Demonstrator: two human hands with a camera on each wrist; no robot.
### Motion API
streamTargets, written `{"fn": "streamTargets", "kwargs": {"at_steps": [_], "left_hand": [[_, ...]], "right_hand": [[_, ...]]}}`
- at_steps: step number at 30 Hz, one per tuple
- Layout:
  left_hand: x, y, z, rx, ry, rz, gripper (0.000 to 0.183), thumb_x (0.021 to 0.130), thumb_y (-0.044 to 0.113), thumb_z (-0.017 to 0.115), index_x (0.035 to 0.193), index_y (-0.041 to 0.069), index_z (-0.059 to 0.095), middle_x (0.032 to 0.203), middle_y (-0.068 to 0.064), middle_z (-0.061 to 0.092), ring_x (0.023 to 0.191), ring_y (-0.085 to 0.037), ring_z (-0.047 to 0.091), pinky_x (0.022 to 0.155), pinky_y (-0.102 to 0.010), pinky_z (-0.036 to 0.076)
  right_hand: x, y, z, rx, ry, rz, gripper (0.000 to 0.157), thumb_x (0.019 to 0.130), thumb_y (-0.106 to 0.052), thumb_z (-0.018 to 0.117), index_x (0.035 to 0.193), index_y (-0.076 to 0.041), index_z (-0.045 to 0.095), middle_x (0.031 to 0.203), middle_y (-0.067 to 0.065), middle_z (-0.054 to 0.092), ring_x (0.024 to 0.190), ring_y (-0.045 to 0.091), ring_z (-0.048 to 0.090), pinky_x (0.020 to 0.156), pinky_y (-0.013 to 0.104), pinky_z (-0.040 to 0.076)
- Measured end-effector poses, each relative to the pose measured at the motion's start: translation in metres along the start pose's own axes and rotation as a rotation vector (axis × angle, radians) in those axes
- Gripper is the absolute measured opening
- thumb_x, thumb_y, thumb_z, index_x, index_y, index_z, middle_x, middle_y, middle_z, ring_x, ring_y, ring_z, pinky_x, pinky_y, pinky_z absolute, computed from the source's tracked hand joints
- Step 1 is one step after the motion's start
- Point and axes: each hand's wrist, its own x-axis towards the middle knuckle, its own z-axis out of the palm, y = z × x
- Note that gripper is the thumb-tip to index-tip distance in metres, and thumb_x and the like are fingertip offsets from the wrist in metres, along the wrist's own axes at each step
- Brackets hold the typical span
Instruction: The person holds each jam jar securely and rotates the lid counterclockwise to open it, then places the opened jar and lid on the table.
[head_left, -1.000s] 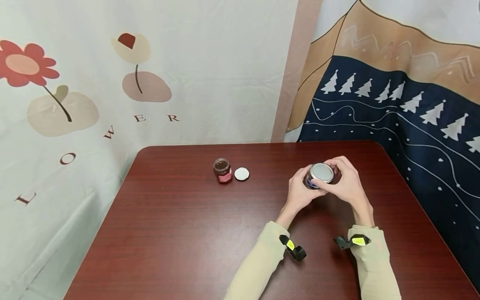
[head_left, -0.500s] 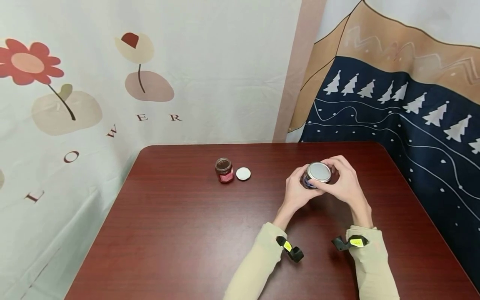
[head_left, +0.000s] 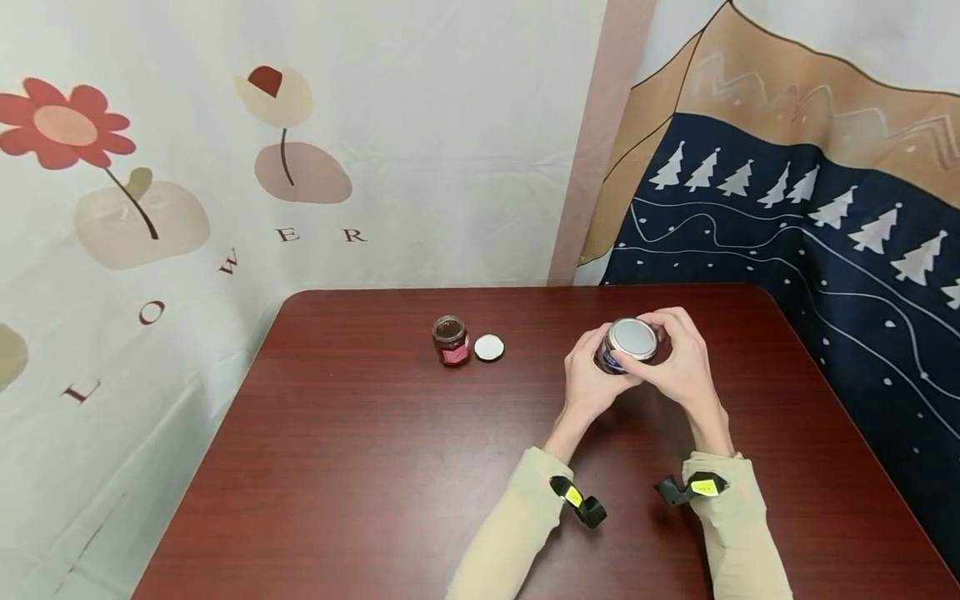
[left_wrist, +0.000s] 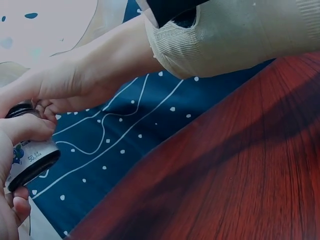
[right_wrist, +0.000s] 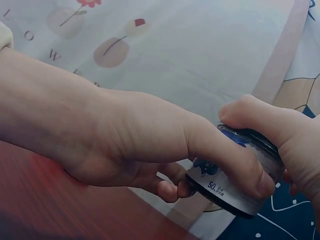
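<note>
A small glass jar (head_left: 604,359) with a blue-and-white label and a silver lid (head_left: 633,337) is held between both hands, toward the right of the table in the head view. The left hand (head_left: 588,379) grips the jar's body from the left. Around the lid's rim curl the thumb and fingers of the right hand (head_left: 684,362). Printed text shows on the jar's label (left_wrist: 40,155) in the left wrist view, with the left thumb lying across it. Whether the jar's base touches the table cannot be told.
A second jar (head_left: 450,342), uncapped and dark inside with a pink label, stands near the back of the brown table (head_left: 360,467). Just right of it lies a round white lid (head_left: 489,347). Printed cloth (head_left: 450,150) hangs behind the table.
Both hands have shifted slightly left and away from the body with the jar between them. The head view has turned a little left. The uncapped jar and white lid have stayed in place.
</note>
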Motion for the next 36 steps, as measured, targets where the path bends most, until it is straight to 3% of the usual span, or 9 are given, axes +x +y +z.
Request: {"fn": "streamTargets", "kwargs": {"at_steps": [18,36], "left_hand": [[-0.005,0.0,-0.018,0.07,0.069,0.05,0.07,0.064,0.021,0.095,0.126,0.005,0.066,0.114,-0.008,0.07,0.105,-0.017,0.066,0.092,-0.021,0.05],[-0.005,-0.003,-0.032,0.063,0.061,0.054,0.071,0.064,0.018,0.095,0.127,0.003,0.065,0.113,-0.011,0.069,0.106,-0.021,0.066,0.093,-0.025,0.051]], "right_hand": [[0.003,-0.009,0.015,0.019,-0.031,-0.035,0.057,0.063,-0.011,0.093,0.114,-0.003,0.068,0.109,0.009,0.061,0.092,0.014,0.048,0.074,0.021,0.039],[0.006,-0.019,0.024,0.029,-0.056,-0.043,0.058,0.063,-0.011,0.094,0.115,-0.004,0.067,0.111,0.008,0.06,0.095,0.015,0.05,0.077,0.022,0.041]]}}
